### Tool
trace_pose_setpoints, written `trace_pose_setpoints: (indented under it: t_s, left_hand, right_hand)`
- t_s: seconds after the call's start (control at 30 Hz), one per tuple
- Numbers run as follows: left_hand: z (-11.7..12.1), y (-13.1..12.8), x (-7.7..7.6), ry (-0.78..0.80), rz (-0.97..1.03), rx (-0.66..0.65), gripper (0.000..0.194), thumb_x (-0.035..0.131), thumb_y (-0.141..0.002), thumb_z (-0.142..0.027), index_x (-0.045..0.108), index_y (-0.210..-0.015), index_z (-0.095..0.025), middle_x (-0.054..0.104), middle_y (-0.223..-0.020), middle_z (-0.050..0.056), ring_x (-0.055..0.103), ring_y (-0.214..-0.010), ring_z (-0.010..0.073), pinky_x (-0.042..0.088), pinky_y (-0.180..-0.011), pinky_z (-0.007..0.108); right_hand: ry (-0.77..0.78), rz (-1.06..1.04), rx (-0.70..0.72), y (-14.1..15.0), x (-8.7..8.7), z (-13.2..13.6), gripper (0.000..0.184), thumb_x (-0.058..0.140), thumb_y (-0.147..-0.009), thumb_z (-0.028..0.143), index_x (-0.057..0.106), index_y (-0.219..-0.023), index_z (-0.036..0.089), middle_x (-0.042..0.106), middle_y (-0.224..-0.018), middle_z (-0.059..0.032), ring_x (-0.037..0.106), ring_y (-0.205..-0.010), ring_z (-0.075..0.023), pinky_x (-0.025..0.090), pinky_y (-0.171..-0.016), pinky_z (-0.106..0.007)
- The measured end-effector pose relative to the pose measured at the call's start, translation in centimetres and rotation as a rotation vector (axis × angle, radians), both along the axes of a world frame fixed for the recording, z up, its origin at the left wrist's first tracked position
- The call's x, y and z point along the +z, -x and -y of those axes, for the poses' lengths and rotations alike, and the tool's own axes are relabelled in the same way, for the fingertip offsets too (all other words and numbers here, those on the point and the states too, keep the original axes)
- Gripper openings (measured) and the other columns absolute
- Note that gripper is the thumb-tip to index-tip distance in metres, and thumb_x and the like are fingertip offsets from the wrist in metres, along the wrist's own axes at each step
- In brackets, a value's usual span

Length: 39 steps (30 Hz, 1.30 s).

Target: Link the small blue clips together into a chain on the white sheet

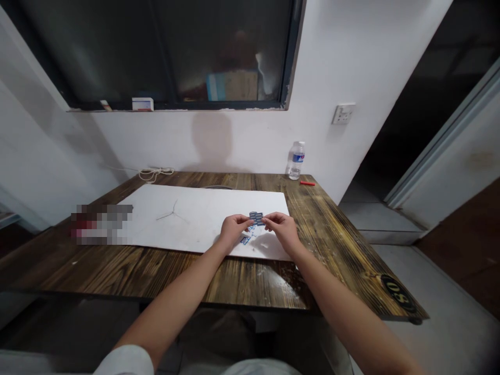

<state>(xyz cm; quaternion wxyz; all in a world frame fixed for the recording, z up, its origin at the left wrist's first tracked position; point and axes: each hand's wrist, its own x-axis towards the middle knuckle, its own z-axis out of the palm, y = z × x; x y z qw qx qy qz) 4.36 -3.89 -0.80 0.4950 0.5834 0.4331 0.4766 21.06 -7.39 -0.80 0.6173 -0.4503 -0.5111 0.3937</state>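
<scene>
Both my hands meet over the right part of a white sheet (187, 213) that lies on a dark wooden table (117, 265). My left hand (233, 230) and my right hand (282, 228) each pinch a small cluster of blue and white pieces (255, 217) held between them, just above the sheet. A few more small blue pieces (246, 239) lie on the sheet under my left hand. What the pieces are is too small to make out.
A thin three-armed wire shape (172, 213) lies on the sheet's middle. A blurred patch (101, 224) covers the table's left. A water bottle (296, 160) and a red pen (307, 183) stand at the back right, a white cord (154, 173) at the back. White powder (279, 284) dusts the front edge.
</scene>
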Motion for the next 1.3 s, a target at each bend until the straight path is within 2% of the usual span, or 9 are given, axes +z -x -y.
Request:
trace_pose_setpoints:
  t_s: [0.5, 0.67, 1.0, 1.3]
  left_hand:
    - [0.6, -0.2, 0.6, 0.002, -0.036, -0.059, 0.036, 0.079, -0.053, -0.046, 0.068, -0.065, -0.015, 0.063, -0.057, 0.003, 0.054, -0.052, 0.0135, 0.042, -0.051, 0.025]
    - [0.6, -0.1, 0.6, -0.024, -0.046, -0.083, 0.036, 0.079, -0.054, -0.048, 0.068, -0.064, -0.015, 0.062, -0.057, 0.003, 0.054, -0.052, 0.0132, 0.044, -0.052, 0.025]
    - [0.5, -0.1, 0.4, -0.05, -0.061, -0.131, 0.037, 0.078, -0.056, -0.049, 0.067, -0.063, -0.015, 0.063, -0.059, 0.003, 0.055, -0.052, 0.0129, 0.043, -0.052, 0.025]
    - [0.5, 0.0, 0.6, -0.051, -0.065, -0.127, 0.032, 0.077, -0.058, -0.045, 0.066, -0.062, -0.015, 0.061, -0.055, 0.001, 0.053, -0.051, 0.012, 0.042, -0.054, 0.024]
  right_hand:
    - [-0.041, 0.095, -0.098, 0.6, -1.3, -0.2, 0.033, 0.071, -0.065, 0.049, 0.066, -0.071, 0.017, 0.066, -0.066, -0.0033, 0.056, -0.053, -0.013, 0.044, -0.051, -0.025]
    - [-0.044, 0.084, -0.083, 0.8, -1.4, -0.1, 0.034, 0.071, -0.065, 0.05, 0.065, -0.07, 0.017, 0.065, -0.065, -0.0031, 0.055, -0.053, -0.0129, 0.043, -0.05, -0.024]
    - [0.091, 0.025, -0.038, 0.9, -0.7, 0.3, 0.037, 0.075, -0.059, 0.05, 0.063, -0.069, 0.016, 0.058, -0.052, 0.0011, 0.049, -0.047, -0.0113, 0.037, -0.047, -0.023]
    - [0.014, 0.0, 0.006, 0.7, -0.9, 0.0, 0.034, 0.076, -0.06, 0.047, 0.061, -0.06, 0.017, 0.056, -0.056, 0.0016, 0.046, -0.048, -0.0093, 0.036, -0.047, -0.023]
